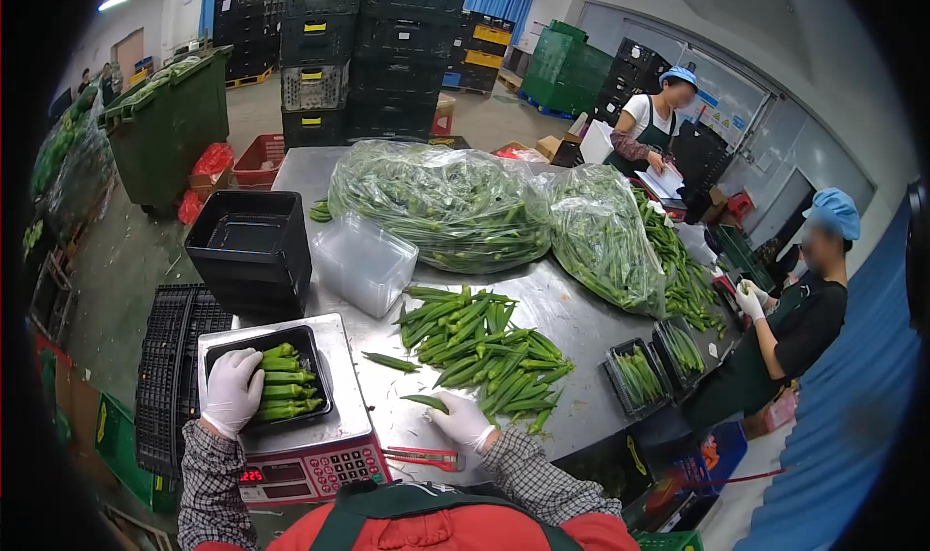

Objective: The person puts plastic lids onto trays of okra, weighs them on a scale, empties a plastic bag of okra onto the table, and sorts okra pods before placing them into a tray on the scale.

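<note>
My left hand [232,392], in a white glove, lies over the left side of a black tray [324,396]. Its fingers curl onto the ends of the okra pods [289,378] lined up inside; the palm side is hidden. Beneath the tray is a scale [334,343] with a red front panel and lit red digits. My right hand [465,422], also gloved, pinches a single okra pod [423,402] just above the metal table [591,396]. A loose pile of okra [484,343] spreads beyond that hand. One pod [390,362] lies apart, left of the pile.
A red box cutter [424,457] lies beside the scale. Stacked black trays [248,251] and clear lids [364,260] stand behind it. Large bags of okra [441,207] line the back. Two filled trays [637,377] sit right. Two people [819,299] [644,125] work nearby.
</note>
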`<state>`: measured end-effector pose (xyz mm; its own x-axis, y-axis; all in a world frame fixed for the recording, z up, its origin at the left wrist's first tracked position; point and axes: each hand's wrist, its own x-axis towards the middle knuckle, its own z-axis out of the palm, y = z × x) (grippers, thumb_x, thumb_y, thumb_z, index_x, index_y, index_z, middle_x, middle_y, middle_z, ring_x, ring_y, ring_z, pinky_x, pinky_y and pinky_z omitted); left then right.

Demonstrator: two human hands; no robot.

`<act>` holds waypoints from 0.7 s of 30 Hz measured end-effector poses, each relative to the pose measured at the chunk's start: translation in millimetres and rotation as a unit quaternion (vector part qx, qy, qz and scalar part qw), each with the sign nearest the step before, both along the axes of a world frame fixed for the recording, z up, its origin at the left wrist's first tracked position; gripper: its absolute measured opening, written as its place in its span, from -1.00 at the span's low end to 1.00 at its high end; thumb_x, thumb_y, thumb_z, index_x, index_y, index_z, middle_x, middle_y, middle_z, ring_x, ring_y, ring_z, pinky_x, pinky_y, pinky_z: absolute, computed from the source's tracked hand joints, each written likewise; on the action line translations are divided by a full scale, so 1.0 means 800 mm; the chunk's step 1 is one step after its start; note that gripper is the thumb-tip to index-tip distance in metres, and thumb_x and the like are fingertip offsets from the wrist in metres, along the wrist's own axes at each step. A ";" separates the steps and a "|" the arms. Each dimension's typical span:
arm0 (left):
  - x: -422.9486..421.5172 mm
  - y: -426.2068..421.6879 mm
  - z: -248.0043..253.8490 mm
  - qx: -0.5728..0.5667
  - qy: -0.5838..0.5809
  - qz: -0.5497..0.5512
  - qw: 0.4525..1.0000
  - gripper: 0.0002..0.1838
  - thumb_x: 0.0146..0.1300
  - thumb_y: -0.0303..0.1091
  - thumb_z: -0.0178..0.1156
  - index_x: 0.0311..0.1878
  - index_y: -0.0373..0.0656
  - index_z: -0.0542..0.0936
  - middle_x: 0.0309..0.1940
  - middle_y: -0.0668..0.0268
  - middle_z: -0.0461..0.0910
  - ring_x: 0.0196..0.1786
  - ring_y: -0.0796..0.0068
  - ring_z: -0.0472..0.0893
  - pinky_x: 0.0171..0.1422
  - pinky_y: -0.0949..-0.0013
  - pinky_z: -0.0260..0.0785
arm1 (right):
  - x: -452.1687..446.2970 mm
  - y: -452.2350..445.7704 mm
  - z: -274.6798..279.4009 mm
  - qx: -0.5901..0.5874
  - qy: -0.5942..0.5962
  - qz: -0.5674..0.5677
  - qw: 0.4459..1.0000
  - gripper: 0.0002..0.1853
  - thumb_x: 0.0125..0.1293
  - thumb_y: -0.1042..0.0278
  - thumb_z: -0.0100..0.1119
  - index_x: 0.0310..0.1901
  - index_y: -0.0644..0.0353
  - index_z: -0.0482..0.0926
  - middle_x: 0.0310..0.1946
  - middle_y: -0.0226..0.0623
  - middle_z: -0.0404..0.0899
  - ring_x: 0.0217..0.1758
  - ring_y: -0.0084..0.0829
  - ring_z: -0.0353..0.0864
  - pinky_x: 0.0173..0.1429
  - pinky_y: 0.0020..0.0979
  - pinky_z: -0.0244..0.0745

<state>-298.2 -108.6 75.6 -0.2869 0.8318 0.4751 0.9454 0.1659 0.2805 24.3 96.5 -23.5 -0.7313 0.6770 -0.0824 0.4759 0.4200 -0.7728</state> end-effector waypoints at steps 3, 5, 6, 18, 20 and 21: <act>0.003 -0.005 0.013 0.040 0.017 0.031 0.999 -0.64 0.04 -0.44 0.22 -0.04 -0.27 0.53 -0.07 0.06 0.54 0.02 0.07 0.50 0.14 0.17 0.32 | -0.004 0.014 -0.007 0.066 -0.063 -0.014 0.996 -0.70 0.21 0.16 0.05 -0.11 0.15 0.54 -0.27 -0.02 0.60 -0.17 -0.05 0.59 -0.06 -0.16 0.46; 0.000 -0.011 0.022 0.083 -0.035 0.037 0.995 -0.64 0.03 -0.47 0.23 -0.05 -0.30 0.53 -0.08 0.04 0.55 0.00 0.04 0.51 0.13 0.18 0.33 | -0.008 0.017 0.007 0.140 -0.096 -0.018 0.985 -0.67 0.20 0.10 0.08 -0.17 0.18 0.55 -0.28 -0.04 0.60 -0.18 -0.08 0.60 -0.07 -0.13 0.47; -0.001 -0.016 0.030 0.107 -0.050 0.035 0.992 -0.66 0.03 -0.49 0.23 -0.06 -0.31 0.53 -0.10 0.03 0.55 -0.01 0.02 0.52 0.11 0.20 0.36 | -0.012 0.022 0.014 0.182 -0.144 -0.004 0.973 -0.68 0.19 0.09 0.09 -0.20 0.17 0.56 -0.30 -0.07 0.58 -0.21 -0.09 0.59 -0.11 -0.13 0.47; 0.017 -0.099 0.001 0.253 -0.200 0.180 0.930 -0.80 0.10 -0.61 0.13 -0.17 -0.35 0.59 -0.22 0.08 0.61 -0.13 0.21 0.62 0.01 0.35 0.42 | -0.236 0.127 0.133 0.374 0.149 0.082 0.912 -0.86 0.19 0.35 0.10 -0.28 0.17 0.59 -0.33 -0.19 0.57 -0.20 -0.12 0.54 -0.10 -0.20 0.43; 0.020 -0.109 -0.001 0.271 -0.208 0.201 0.918 -0.82 0.10 -0.62 0.13 -0.19 -0.36 0.59 -0.23 0.10 0.62 -0.16 0.25 0.62 0.00 0.36 0.43 | -0.270 0.165 0.096 0.346 -0.005 0.091 0.934 -0.78 0.22 0.21 0.05 -0.26 0.14 0.60 -0.26 -0.14 0.58 -0.15 -0.09 0.56 -0.05 -0.16 0.44; 0.022 -0.113 -0.003 0.279 -0.205 0.211 0.914 -0.82 0.10 -0.63 0.13 -0.21 -0.36 0.59 -0.24 0.11 0.62 -0.17 0.26 0.62 -0.01 0.37 0.43 | -0.278 0.169 0.080 0.332 -0.042 0.102 0.937 -0.74 0.22 0.14 0.04 -0.23 0.11 0.60 -0.25 -0.15 0.59 -0.14 -0.09 0.57 -0.02 -0.15 0.45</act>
